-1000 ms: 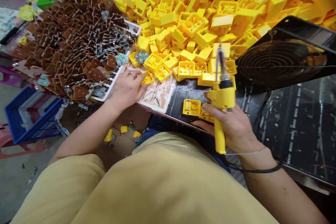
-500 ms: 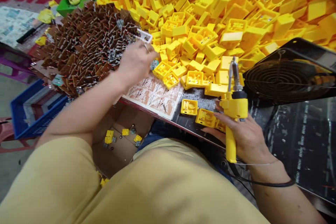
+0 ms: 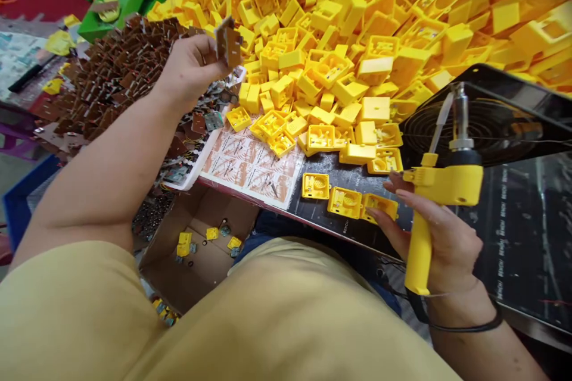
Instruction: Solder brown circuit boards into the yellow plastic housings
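Away from the pile's edge swings the left hand (image 3: 192, 68), and a brown circuit board (image 3: 229, 41) shows in its fingers; half a second ago none was visible there. Nearest us, the right hand (image 3: 447, 238) has its grip wrapped round the yellow handle of a soldering tool (image 3: 447, 186), metal tip upward, thumb stretched across a yellow case (image 3: 379, 207); whether it's touching, I can't tell. That case sits in a short row on the black bench (image 3: 513, 220). Farther out, the left grip is a narrow pinch, board held above the board pile (image 3: 111, 77). Looks light, thin and stiff, its small parts probably fragile: edges are the place to hold. Beyond, a great heap of yellow cases (image 3: 313, 12)!
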A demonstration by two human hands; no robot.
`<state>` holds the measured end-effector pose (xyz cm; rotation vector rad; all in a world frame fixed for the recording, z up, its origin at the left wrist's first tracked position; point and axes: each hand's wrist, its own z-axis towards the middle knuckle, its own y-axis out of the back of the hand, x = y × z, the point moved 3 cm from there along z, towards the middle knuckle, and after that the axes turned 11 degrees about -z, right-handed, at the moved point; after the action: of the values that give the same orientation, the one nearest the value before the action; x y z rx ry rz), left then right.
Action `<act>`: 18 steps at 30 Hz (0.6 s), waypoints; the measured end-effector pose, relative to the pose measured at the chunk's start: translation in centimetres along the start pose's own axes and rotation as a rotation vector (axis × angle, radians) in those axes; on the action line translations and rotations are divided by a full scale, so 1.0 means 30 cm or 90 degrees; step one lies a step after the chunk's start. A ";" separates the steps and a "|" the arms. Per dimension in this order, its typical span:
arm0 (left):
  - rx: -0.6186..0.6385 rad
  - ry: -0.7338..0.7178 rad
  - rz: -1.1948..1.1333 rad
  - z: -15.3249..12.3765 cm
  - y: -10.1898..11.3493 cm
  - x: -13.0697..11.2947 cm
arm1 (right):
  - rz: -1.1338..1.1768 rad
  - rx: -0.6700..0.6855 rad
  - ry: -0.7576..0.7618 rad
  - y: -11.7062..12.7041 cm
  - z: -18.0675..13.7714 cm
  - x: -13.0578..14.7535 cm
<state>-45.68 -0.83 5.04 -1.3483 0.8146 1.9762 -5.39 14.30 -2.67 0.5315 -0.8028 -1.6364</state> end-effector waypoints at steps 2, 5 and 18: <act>0.073 0.050 -0.068 -0.050 -0.107 -0.017 | 0.096 -0.007 -0.052 0.004 0.025 0.029; 0.190 0.143 -0.125 -0.144 -0.297 -0.003 | 0.231 -0.008 -0.101 -0.005 0.079 0.080; 0.316 0.155 -0.020 -0.317 -0.557 -0.002 | 0.350 0.016 -0.235 -0.064 0.137 0.126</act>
<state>-27.47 2.39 -0.22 -1.2939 1.2869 1.4633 -10.42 11.69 -1.08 0.0062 -1.1264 -1.2199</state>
